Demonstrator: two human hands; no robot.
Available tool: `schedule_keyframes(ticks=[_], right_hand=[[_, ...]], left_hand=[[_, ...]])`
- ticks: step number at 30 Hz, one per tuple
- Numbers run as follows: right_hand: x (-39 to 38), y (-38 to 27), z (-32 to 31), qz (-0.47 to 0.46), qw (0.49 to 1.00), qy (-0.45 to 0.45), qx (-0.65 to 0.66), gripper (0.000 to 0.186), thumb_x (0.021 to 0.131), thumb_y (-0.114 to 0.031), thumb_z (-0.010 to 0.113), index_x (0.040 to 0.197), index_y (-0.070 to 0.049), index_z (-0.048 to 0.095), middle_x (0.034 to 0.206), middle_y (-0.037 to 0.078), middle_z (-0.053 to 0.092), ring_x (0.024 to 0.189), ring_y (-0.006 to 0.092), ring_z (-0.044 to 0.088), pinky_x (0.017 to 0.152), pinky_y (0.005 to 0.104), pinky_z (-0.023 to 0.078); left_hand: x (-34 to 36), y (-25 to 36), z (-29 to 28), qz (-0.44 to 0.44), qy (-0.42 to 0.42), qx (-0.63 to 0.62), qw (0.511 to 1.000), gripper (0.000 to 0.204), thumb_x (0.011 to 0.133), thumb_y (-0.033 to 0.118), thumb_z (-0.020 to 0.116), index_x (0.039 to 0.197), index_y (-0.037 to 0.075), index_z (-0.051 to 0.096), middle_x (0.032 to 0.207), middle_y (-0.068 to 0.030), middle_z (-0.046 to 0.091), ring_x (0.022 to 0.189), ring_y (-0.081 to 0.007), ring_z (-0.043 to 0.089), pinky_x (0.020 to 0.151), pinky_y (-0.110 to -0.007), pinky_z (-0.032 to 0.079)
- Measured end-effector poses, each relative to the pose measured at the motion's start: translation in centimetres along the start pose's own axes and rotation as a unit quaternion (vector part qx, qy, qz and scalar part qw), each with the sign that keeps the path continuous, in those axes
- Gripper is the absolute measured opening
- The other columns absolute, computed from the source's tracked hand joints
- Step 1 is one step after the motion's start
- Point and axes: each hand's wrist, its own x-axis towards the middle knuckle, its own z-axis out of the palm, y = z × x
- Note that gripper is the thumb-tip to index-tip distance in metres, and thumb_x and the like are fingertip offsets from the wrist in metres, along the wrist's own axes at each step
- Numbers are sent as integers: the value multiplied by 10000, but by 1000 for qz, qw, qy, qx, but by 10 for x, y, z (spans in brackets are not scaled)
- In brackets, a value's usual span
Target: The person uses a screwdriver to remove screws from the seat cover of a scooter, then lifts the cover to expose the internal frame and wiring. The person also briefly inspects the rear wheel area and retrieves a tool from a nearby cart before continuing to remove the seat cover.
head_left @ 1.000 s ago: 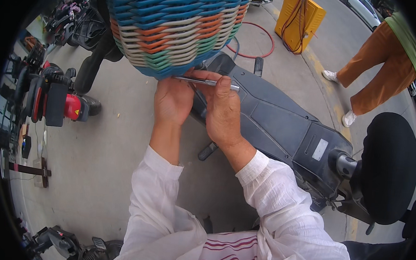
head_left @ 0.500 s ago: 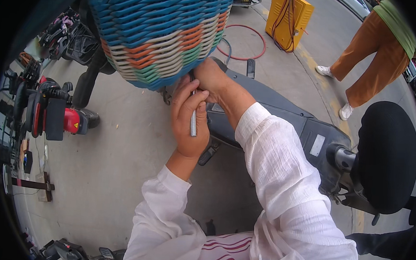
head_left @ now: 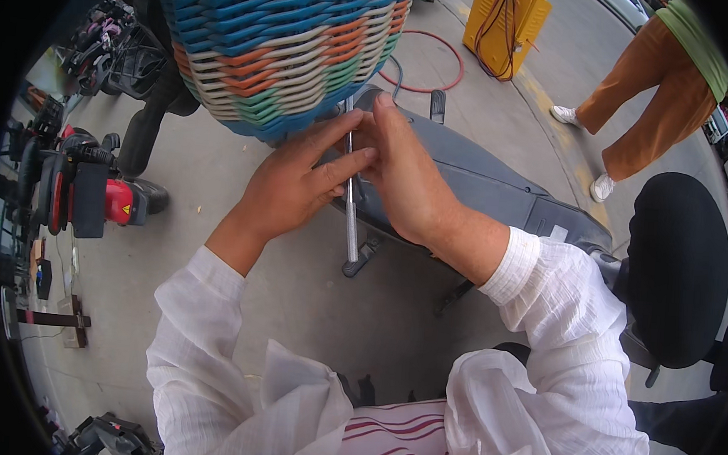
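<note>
We count two hands at the centre of the frame, both ours, both in white sleeves. The left hand (head_left: 296, 182) has its fingers stretched out and pinches one slim metal tool (head_left: 351, 214), a silvery rod that runs nearly upright in the picture, its upper end tucked under the woven basket (head_left: 275, 39) and its lower end hanging free over the ground. The right hand (head_left: 405, 176) is curled around the same rod from the other side, fingers pressed together, thumb pointing up toward the basket's base (whether it grips the rod tightly or only steadies it, we cannot tell).

There is one basket, filling the upper middle, woven in blue, cream, orange and green bands. Below and right of it lies one grey scooter body (head_left: 500, 190), with one black round seat (head_left: 678, 263) at the right edge. At the upper right stands one other person in orange trousers (head_left: 655, 103), and beside them one yellow box (head_left: 506, 23) with a red cable looped on the ground. A red and black machine (head_left: 91, 198) sits at the left.

The surface is bare grey concrete pavement (head_left: 213, 243), outdoors, in daylight.
</note>
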Motion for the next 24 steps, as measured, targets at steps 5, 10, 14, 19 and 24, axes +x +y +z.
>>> schedule_keyframes(ticks=[5, 10, 14, 19, 24], right_hand=[[-35, -6, 6, -63, 900, -44, -428, 664, 849, -267, 679, 1292, 100, 346, 1188, 265, 541, 1114, 325, 567, 930, 391, 451], [-15, -21, 4, 1, 790, -115, -602, 543, 814, -140, 590, 1260, 100, 396, 981, 305, 599, 936, 392, 614, 831, 419, 482], [14, -46, 1, 4, 690, -239, -684, 454, 816, -129, 569, 1215, 71, 489, 982, 287, 625, 930, 382, 626, 819, 426, 484], [42, -75, -21, -153, 378, -257, -876, 318, 860, -124, 619, 1175, -75, 608, 1040, 149, 675, 980, 265, 655, 831, 367, 501], [47, -47, -35, -452, 220, -73, -861, 230, 803, -180, 669, 1031, -155, 689, 958, 1, 687, 982, 156, 632, 828, 303, 490]], left_hand=[[8, -17, 0, -7, -2, 42, 999, 472, 919, 413, 532, 1247, 75, 558, 1343, -104, 540, 1231, -324, 515, 1013, -396, 428], [15, -36, -12, -18, -34, 110, 993, 479, 898, 517, 495, 1213, 164, 569, 1316, -36, 559, 1141, -295, 560, 941, -367, 459], [6, -35, -12, -72, -7, 182, 981, 438, 872, 537, 518, 1072, 154, 588, 1017, -51, 634, 938, -286, 600, 791, -385, 477], [17, 18, -8, -200, -55, 289, 935, 364, 923, 462, 541, 945, 109, 630, 716, -102, 597, 624, -257, 591, 560, -341, 469], [34, 13, -46, -437, -206, -112, 868, 423, 931, 505, 513, 1019, 138, 705, 593, -45, 577, 517, -160, 576, 516, -272, 467]])
